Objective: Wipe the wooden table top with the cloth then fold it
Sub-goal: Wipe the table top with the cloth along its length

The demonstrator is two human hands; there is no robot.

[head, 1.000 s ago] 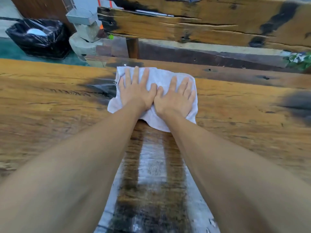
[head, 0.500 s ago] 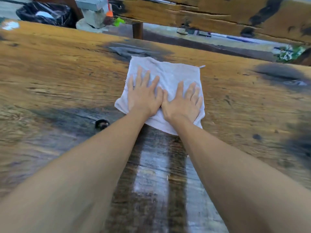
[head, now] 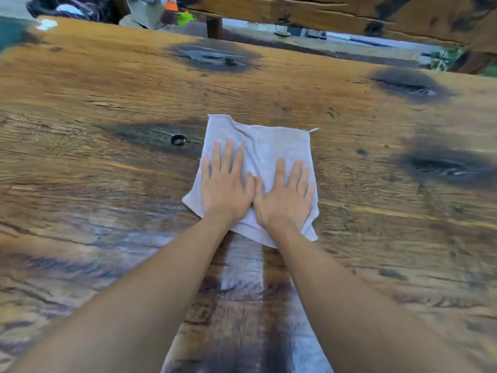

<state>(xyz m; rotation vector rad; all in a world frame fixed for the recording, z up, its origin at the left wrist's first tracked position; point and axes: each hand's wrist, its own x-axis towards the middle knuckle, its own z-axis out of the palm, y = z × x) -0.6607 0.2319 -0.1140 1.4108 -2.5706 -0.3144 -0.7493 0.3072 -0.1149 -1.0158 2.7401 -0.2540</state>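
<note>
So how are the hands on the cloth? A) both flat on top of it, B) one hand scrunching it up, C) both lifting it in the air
A: the left hand and right hand lie flat, fingers straight, pressing the cloth on the wooden table top.

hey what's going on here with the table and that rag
A person is wiping a wooden table with a white cloth. Both hands lie flat on it side by side, the left hand and the right hand, fingers straight and pressing down. A shiny wet streak runs between the forearms toward the person. The cloth is spread out, with a ridge down its middle, and not yet folded.
</note>
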